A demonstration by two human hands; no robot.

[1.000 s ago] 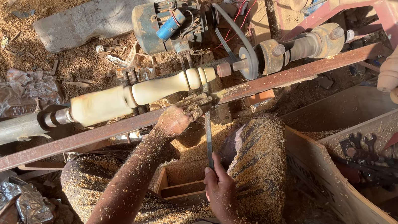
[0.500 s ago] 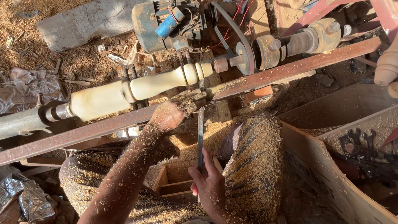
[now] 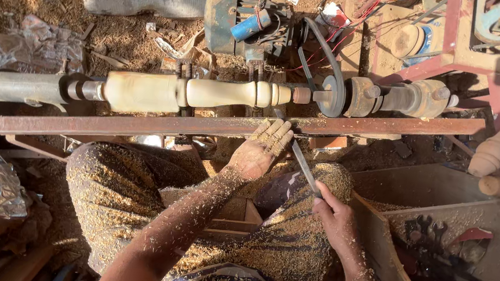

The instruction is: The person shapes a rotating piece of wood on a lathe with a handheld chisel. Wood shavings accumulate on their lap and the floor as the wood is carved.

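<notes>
Sawdust coated both my arms. My left hand lay flat, fingers together, on the rusty tool rest. My right hand gripped a chisel, its long axis slanting up-left toward the pale turned spindle, which lay horizontally along the lathe above the rest.

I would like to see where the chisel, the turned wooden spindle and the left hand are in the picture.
chisel (image 3: 304, 167), head view, on the middle of the metal blade.
spindle (image 3: 218, 93), head view, on the pale smooth part left of the beads.
left hand (image 3: 261, 151), head view, on the back of the hand at the rusty rail.
</notes>
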